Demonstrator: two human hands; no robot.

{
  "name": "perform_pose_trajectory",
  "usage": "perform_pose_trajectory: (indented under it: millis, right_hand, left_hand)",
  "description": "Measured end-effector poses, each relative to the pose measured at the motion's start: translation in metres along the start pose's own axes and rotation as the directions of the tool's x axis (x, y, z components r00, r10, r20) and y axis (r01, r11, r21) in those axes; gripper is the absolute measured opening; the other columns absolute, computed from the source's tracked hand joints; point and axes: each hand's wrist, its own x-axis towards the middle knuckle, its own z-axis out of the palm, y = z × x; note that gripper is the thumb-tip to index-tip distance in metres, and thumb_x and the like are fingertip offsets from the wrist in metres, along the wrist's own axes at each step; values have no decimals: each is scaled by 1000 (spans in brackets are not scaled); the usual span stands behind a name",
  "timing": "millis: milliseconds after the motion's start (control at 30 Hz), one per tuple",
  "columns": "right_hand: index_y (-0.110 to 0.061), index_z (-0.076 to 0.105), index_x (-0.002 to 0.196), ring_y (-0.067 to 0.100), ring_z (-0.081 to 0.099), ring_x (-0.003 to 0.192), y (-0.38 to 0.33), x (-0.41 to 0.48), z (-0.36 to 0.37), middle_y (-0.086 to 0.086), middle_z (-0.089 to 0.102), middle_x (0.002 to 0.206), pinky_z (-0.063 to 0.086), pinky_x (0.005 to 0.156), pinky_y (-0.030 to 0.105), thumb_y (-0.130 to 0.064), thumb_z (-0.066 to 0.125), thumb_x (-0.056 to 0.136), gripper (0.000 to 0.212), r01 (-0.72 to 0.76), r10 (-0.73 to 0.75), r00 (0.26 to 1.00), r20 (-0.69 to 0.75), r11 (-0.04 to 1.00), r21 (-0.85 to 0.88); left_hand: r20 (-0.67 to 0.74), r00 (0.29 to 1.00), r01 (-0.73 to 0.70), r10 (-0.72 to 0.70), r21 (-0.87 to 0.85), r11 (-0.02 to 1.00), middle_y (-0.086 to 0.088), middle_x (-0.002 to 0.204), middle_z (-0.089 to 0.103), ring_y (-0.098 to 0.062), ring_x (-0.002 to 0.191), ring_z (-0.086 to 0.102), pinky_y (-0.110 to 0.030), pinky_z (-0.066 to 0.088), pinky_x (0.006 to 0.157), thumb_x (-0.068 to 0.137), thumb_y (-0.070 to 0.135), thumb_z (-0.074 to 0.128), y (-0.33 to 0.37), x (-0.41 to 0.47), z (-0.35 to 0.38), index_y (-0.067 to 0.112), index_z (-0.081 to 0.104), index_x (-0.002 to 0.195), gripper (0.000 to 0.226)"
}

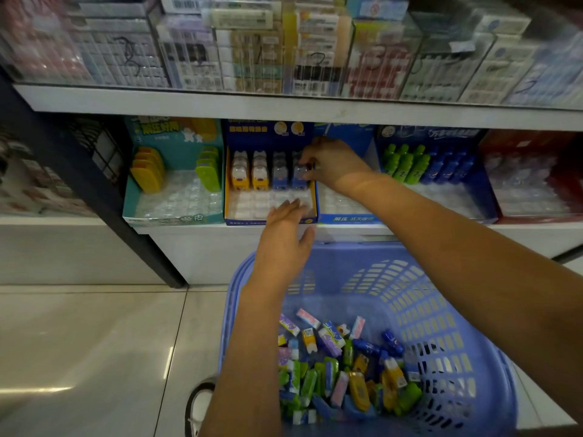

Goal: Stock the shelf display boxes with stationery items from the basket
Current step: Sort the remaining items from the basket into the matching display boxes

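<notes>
A small blue stationery item [299, 175] is pinched by the right hand [332, 164] fingers in the blue display box [241, 221] on the lower shelf [189, 230], while the left hand [284, 238] is held open, straight-fingered, above the stationery-filled basket [435, 298].

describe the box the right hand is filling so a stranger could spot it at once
Look at the lower shelf above the blue basket. Second from its left end, right of the teal box, stands the dark blue display box. Only it holds two yellow and two blue rows of small items.
</notes>
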Motion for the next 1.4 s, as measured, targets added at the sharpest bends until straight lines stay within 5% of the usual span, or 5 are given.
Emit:
perform_pose_trajectory:
  millis: [267, 567, 900, 1167, 1400]
  right_hand:
    - [-15, 67, 85, 8, 55, 67, 35, -139, 73, -1, 64, 79, 37, 56, 9, -26, 72, 80, 13, -225, 173, 970, 168, 901, 371]
    - [-15, 58, 120, 25, 55, 110, 36, -220, 222, 8, 59, 122, 41, 85, 27, -19, 73, 76, 47, -144, -93, 689, 719, 954, 262]
    - [-15, 59, 78, 26, 57, 82, 55, -217, 234, 14, 62, 85, 38, 68, 30, -18, 72, 80, 14, -219, -50, 751, 658, 922, 320]
    - [1, 66, 105, 7, 63, 55, 89, -203, 183, 5, 69, 71, 50, 55, 17, -10, 70, 84, 24, -710, 29, 608, 793, 466, 528]
    - [-5, 65, 97, 18, 71, 79, 97, -194, 134, 5, 71, 76, 59, 76, 25, 6, 61, 86, 16, -720, -16, 688, 726, 107, 685]
  left_hand:
    - [273, 939, 204, -208, 43, 978, -17, 95, 70, -32, 90, 64, -40, 52, 79, 91, 16, 54, -14, -24, 61, 4, 68, 96, 19]
    - [770, 396, 62, -500, 520, 852, -18, 122, 59, -34, 108, 59, -37, 49, 84, 75, 11, 75, -62, -94, 146, 4, 61, 117, 45]
    - [644, 531, 14, -551, 643, 765, -21, 141, 41, -36, 132, 37, -44, 32, 110, 78, 26, 76, -65, -104, 166, 4, 47, 134, 67]
    - [547, 504, 101, -668, 731, 675, -12, 148, 36, -34, 140, 27, -46, 37, 105, 88, 18, 62, -57, -100, 175, 9, 40, 140, 57]
    - [645, 493, 510, -585, 331, 794, -1, 73, 69, -18, 77, 65, -28, 52, 62, 79, 8, 70, -59, -70, 124, 3, 67, 102, 24]
